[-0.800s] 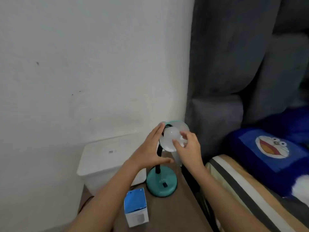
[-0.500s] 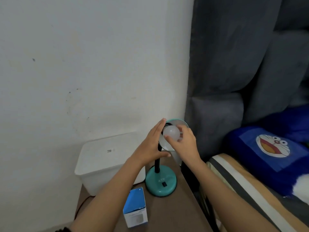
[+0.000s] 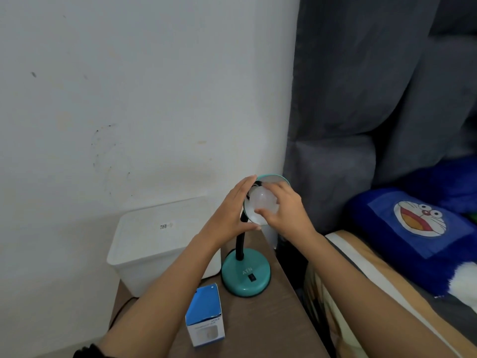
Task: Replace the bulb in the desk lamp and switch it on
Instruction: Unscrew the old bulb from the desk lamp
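Small brown table (image 3: 258, 319) against a white wall; grey curtain to the right, a bed with a blue cartoon pillow (image 3: 423, 226) further right. On the table: teal desk lamp (image 3: 246, 276) with round base, black rocker switch (image 3: 252, 277) on top of the base, black gooseneck rising to a teal shade (image 3: 273, 178) that faces the camera. White bulb (image 3: 262, 202) sits in the mouth of the shade, frosted globe outward; whether its base is seated in the socket cannot be told, as the hands cover it. Right hand (image 3: 286, 213) closed around the globe, fingers across the top and right side, thumb at the lower edge. Left hand (image 3: 229, 215) open and curved, palm against the left rim of the shade, fingers pointing up, thumb stretched under the shade near the neck; it braces rather than grips. Both forearms bare; a dark band shows at the left wrist near the bottom edge. Blue-and-white bulb box (image 3: 205, 319) stands upright on the table, in front of and left of the lamp base, apart from it. White lidded plastic bin (image 3: 154, 244) sits behind the left forearm, just beside the lamp base. A dark cable runs off the table's left edge.
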{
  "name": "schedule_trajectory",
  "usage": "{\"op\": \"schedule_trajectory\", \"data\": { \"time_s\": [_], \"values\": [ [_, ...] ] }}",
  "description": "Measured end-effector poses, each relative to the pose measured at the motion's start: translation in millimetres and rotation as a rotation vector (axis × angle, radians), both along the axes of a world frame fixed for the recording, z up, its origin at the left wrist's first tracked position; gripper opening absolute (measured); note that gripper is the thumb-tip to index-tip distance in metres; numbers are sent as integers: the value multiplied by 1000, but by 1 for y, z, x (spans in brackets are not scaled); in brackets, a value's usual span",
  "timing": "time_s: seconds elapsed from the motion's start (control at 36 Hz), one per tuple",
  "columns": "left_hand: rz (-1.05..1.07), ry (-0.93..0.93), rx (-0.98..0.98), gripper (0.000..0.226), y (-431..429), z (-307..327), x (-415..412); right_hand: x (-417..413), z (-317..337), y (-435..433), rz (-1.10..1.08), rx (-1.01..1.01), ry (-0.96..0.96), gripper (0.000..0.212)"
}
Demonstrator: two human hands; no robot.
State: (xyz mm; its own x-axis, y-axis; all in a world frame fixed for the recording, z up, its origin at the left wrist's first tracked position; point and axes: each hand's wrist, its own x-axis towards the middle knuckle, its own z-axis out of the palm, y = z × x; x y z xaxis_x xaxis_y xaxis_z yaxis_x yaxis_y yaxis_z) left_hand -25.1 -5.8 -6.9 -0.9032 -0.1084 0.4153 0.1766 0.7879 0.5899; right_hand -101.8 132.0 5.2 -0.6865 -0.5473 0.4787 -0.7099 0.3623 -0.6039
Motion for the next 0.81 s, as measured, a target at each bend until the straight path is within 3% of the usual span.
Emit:
{"op": "schedule_trajectory", "data": {
  "time_s": [0.14,0.25,0.36,0.58,0.69,0.81],
  "values": [
    [-4,9,-17,104,0,1,-1,3,-2,-1,-5,-28,-24,59],
    [-12,16,-43,102,0,1,-4,5,1,-6,-100,-25,-180,68],
    [-7,13,-56,106,-3,0,-4,3,3,-6,-122,-73,-221,63],
    [-36,16,-56,102,-7,0,-3,-3,7,-6,-6,89,-7,67],
    [-34,11,-40,101,-8,1,-5,-3,0,-7,59,117,12,67],
    [-36,15,-28,100,-9,1,-2,8,-3,-10,-13,-58,-258,58]
  ]
}}
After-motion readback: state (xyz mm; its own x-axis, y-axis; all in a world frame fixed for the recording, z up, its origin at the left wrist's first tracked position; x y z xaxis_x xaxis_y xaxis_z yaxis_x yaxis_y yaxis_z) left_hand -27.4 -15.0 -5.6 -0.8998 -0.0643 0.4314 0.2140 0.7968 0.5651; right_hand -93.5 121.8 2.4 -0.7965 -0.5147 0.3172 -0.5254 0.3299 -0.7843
